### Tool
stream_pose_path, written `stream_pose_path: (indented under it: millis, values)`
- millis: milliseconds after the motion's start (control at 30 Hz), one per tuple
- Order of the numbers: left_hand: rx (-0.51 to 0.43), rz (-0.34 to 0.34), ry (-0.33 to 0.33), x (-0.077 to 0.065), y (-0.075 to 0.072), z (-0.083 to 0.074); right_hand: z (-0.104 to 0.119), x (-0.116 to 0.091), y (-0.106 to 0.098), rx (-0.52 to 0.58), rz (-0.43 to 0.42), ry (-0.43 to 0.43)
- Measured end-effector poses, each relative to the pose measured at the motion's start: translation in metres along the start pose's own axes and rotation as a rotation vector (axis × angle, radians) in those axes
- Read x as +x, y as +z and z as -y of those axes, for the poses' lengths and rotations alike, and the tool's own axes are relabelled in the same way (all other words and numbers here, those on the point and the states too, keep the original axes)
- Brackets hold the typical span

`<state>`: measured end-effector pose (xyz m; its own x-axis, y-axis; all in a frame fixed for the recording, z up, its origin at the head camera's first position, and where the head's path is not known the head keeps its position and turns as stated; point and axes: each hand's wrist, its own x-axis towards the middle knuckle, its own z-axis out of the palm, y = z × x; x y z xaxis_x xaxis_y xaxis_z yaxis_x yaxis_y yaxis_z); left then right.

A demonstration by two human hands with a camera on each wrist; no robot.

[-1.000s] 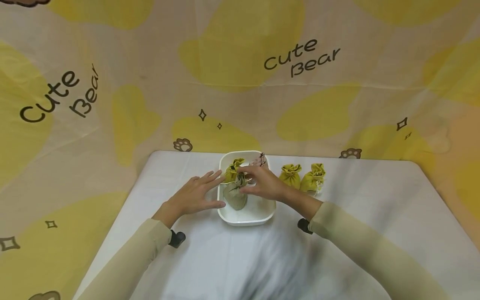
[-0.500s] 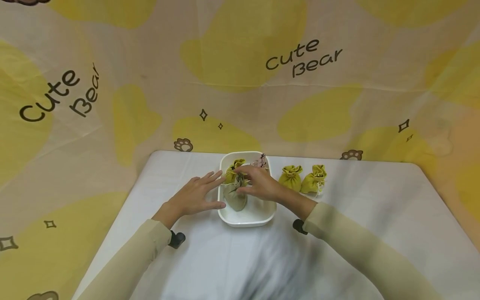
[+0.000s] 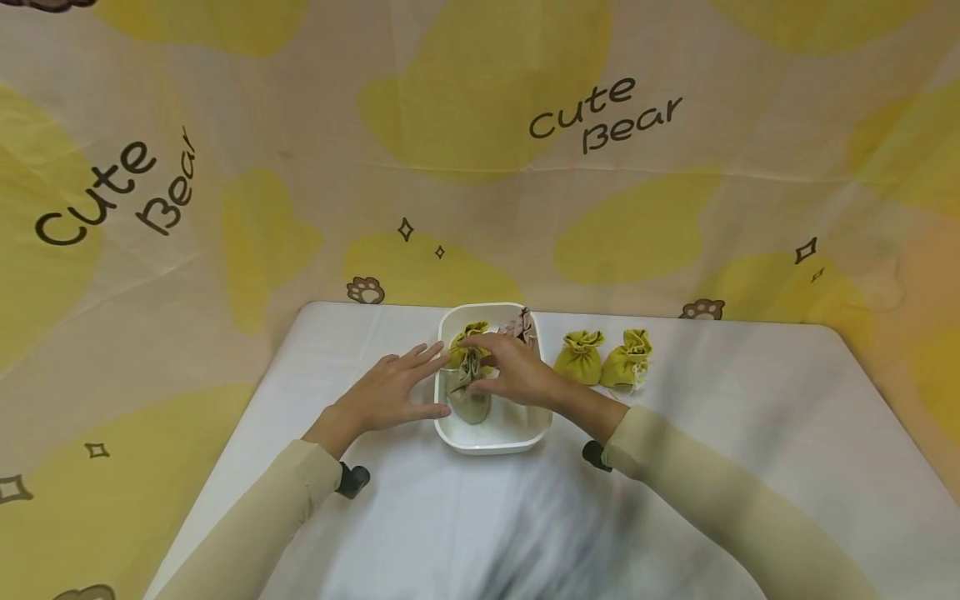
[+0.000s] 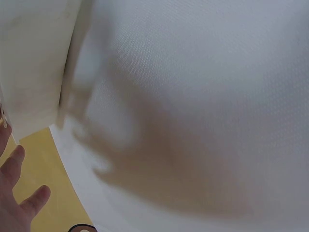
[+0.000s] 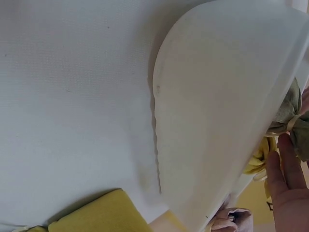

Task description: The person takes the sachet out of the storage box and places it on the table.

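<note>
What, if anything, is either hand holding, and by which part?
The right hand holds the grey-green bag by its gathered neck; the left hand, spread by the tray, holds nothing.

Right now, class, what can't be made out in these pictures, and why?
Head view: the lower part of the pink pouch, behind the right hand.
Head view: dark streaks at the bottom edge, too blurred to identify.
Left wrist view: most of the left hand, cut off by the left edge.
Right wrist view: the floor of the white tray, hidden by its wall.
</note>
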<state>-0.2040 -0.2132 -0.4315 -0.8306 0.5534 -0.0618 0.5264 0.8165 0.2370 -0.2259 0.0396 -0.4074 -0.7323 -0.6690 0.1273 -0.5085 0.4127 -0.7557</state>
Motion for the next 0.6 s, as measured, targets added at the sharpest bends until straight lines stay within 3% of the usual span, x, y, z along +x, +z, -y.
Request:
stream_pose_path:
  millis: [133, 600]
  values:
    - [-0.004, -0.004, 0.005, -0.0002, -0.0006, -0.0003, 0.0015, -0.0011, 0.0013, 0.013, -0.003, -0.026]
    - [-0.017, -0.025, 0.019, -0.0018, 0.0005, 0.0007, 0.0083, 0.0015, 0.0058, -0.114, 0.035, -0.086]
